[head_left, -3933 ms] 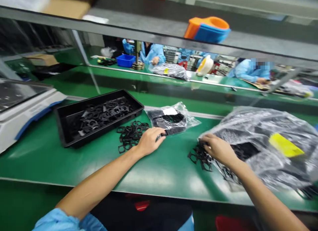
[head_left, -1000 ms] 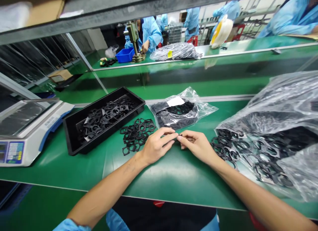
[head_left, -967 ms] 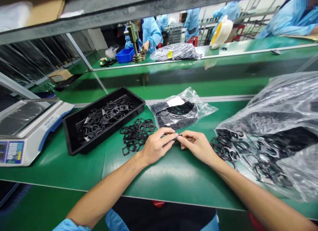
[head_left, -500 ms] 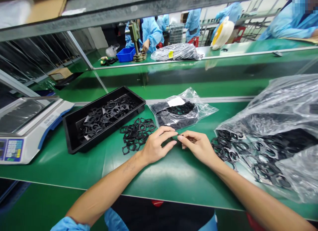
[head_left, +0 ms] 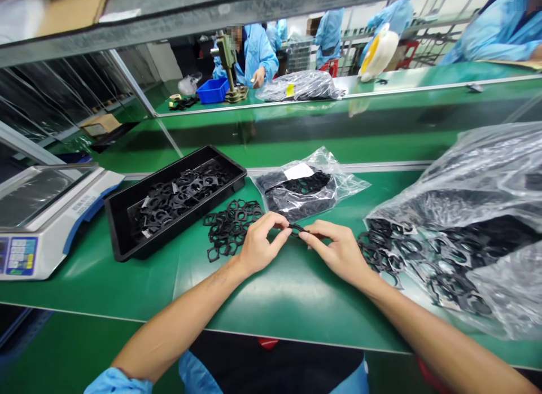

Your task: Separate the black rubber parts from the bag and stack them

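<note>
Between my two hands a thin black ring-shaped part (head_left: 297, 228) is held, seen nearly edge-on. My left hand (head_left: 263, 241) pinches its left side between thumb and fingers. On the other side my right hand (head_left: 334, 246) grips it with thumb and forefinger. A loose pile of black ring-shaped parts (head_left: 231, 227) lies on the green table just left of my left hand. Behind my hands rests a clear plastic bag (head_left: 292, 205) with more black parts and a white label. To the right of my right hand, more such parts (head_left: 385, 247) spill from a large clear bag (head_left: 478, 174).
A black tray (head_left: 121, 250) with many black parts stands left of the pile. At the far left is a white weighing scale (head_left: 51, 236). A metal shelf beam (head_left: 220, 16) crosses overhead. People in blue work at the bench behind, near a blue bin (head_left: 210, 92) and hand press (head_left: 228, 61).
My left fingers have closed on the black ring-shaped part, which now shows between both hands. Before, the left hand was open and the part was mostly hidden in my right fingers.
</note>
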The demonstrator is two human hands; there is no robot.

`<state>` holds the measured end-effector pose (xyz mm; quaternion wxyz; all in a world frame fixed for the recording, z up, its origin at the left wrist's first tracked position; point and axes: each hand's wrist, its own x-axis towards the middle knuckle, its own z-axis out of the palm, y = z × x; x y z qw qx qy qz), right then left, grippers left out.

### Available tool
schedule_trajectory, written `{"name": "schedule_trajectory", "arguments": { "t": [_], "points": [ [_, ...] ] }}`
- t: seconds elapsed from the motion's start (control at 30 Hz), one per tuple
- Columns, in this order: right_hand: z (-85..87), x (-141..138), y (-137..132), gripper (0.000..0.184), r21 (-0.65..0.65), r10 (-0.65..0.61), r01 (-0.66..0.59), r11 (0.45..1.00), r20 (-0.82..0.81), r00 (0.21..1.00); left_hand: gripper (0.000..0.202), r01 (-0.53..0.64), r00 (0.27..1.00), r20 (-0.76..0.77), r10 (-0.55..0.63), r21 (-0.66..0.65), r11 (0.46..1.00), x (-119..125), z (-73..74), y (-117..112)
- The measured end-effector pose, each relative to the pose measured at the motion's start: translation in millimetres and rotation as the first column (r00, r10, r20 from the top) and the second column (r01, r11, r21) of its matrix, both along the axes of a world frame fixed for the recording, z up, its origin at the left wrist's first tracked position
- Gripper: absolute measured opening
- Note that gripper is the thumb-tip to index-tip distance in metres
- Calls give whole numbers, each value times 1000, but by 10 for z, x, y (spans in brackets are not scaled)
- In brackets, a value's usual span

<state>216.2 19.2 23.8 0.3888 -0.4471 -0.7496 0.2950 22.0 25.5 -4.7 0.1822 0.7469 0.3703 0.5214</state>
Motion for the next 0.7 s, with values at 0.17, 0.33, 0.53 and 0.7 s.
{"name": "schedule_trajectory", "arguments": {
  "t": [0.17,0.33,0.53,0.7],
  "points": [
    [-19,-11,-18,32,23,-2,2,1000,4,1000,7,-11,1000,-13,12,56,998,-12,29,-12],
    [-38,-15,-29,29,12,-16,15,1000,7,1000,9,-21,999,-27,23,80,997,-16,53,-22],
    [-44,-10,-28,27,17,-21,21,1000,-9,1000,8,-23,999,-21,25,80,997,-23,44,-24],
    [-40,-8,-27,26,25,-12,12,1000,-10,1000,7,-35,999,-24,37,71,997,-21,40,-24]
  ]
}}
